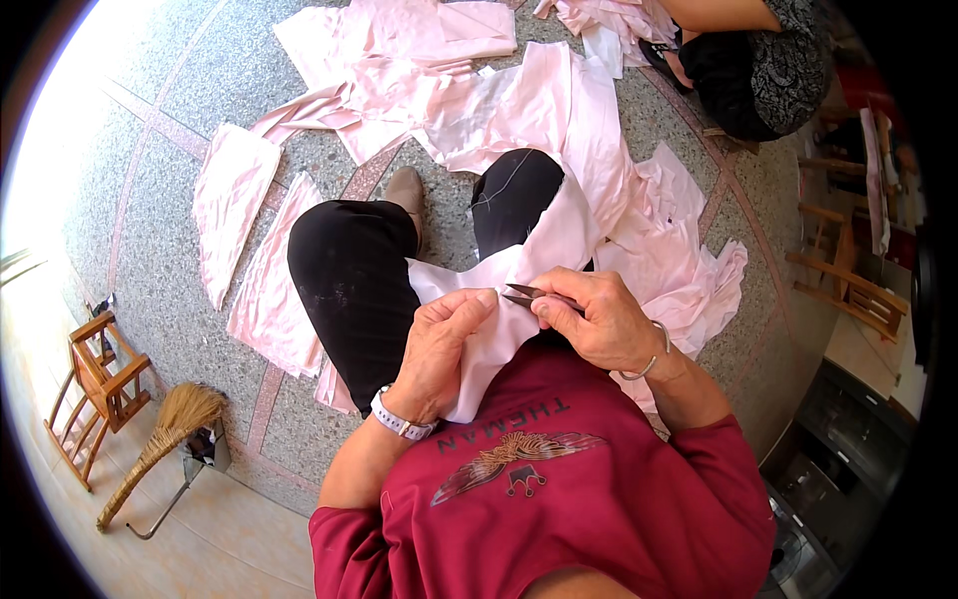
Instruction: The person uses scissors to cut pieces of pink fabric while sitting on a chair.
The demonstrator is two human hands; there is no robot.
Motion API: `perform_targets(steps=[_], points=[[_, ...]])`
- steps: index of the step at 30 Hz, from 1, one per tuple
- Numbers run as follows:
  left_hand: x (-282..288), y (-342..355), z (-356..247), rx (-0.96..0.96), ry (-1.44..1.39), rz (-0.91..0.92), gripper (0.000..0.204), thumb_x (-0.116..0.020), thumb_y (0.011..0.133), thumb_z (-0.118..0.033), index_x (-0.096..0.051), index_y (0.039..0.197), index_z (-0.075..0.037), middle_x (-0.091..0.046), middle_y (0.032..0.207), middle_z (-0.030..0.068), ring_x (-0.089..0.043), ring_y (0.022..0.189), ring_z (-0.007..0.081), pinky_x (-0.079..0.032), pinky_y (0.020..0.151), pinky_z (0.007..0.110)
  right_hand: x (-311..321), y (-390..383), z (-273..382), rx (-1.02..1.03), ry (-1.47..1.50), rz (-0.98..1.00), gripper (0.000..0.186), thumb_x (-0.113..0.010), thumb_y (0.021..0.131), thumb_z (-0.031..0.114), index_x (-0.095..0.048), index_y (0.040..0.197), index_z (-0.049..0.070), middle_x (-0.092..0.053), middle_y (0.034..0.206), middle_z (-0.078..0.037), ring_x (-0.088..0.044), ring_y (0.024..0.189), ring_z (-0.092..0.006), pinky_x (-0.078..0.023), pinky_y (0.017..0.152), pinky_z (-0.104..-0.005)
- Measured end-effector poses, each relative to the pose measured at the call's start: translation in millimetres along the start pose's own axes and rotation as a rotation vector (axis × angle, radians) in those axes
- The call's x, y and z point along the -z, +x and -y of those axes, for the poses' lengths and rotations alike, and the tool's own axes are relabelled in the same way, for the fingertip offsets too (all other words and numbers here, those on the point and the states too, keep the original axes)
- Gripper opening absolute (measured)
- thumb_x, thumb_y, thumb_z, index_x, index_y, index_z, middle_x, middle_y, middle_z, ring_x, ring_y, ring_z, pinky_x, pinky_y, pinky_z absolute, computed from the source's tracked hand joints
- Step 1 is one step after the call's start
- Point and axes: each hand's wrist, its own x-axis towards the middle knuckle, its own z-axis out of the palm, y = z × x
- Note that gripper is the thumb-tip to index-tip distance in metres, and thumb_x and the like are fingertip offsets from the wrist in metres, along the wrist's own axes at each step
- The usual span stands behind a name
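A pale pink fabric piece [544, 240] lies over my lap, across my black trousers [354, 275]. My left hand [444, 344] pinches the cloth near its edge and bunches it upward. My right hand [599, 314] holds small metal thread snips [529, 295], their tips pointing left at the cloth just beside my left fingers. A white watch sits on my left wrist and a thin bangle on my right wrist.
Several pink fabric pieces [399, 60] lie spread on the speckled stone floor [150, 160]. Another person in dark clothes [758, 70] sits at the top right. A small wooden stool [100, 384], a straw broom [170, 424] and a dustpan stand at the lower left.
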Motion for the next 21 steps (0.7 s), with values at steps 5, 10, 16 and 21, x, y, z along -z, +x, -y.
perform_targets(steps=[5, 10, 16, 21], points=[[0.8, -0.2, 0.3, -0.002, 0.003, 0.005, 0.017, -0.063, 0.094, -0.015, -0.068, 0.099, 0.001, -0.069, 0.086, 0.0037, -0.063, 0.073, 0.0086, -0.051, 0.067, 0.022, -0.8, -0.2, -6.6, -0.022, 0.047, 0.015, 0.013, -0.061, 0.090, 0.008, -0.064, 0.099, -0.001, -0.060, 0.071, -0.016, -0.058, 0.060, -0.0244, -0.045, 0.058, -0.0337], [0.3, -0.1, 0.5, -0.008, 0.017, -0.009, 0.017, -0.063, 0.094, -0.016, -0.068, 0.096, 0.001, -0.068, 0.085, 0.0029, -0.062, 0.071, 0.0082, -0.051, 0.067, 0.022, 0.1, 1.8, -6.2, 0.059, 0.021, 0.007, 0.013, -0.061, 0.089, 0.007, -0.064, 0.100, -0.001, -0.060, 0.072, -0.016, -0.057, 0.059, -0.0226, -0.045, 0.057, -0.0328], [1.2, 0.2, 0.4, 0.006, 0.022, -0.008, 0.017, -0.062, 0.094, -0.016, -0.068, 0.096, 0.001, -0.068, 0.084, 0.0030, -0.062, 0.071, 0.0082, -0.051, 0.066, 0.022, 2.3, 1.8, -3.0, 0.002, 0.034, 0.026, 0.014, -0.061, 0.089, 0.006, -0.064, 0.100, -0.001, -0.062, 0.073, -0.015, -0.058, 0.060, -0.0202, -0.046, 0.058, -0.0319], [1.7, 0.9, 1.3, 0.001, 0.020, -0.002, 0.018, -0.062, 0.094, -0.016, -0.068, 0.098, 0.001, -0.068, 0.085, 0.0034, -0.062, 0.072, 0.0083, -0.051, 0.067, 0.022, -1.1, 1.8, -7.4, -0.008, 0.088, 0.007, 0.014, -0.061, 0.090, 0.007, -0.064, 0.101, -0.002, -0.062, 0.071, -0.014, -0.057, 0.060, -0.0177, -0.046, 0.058, -0.0308]])
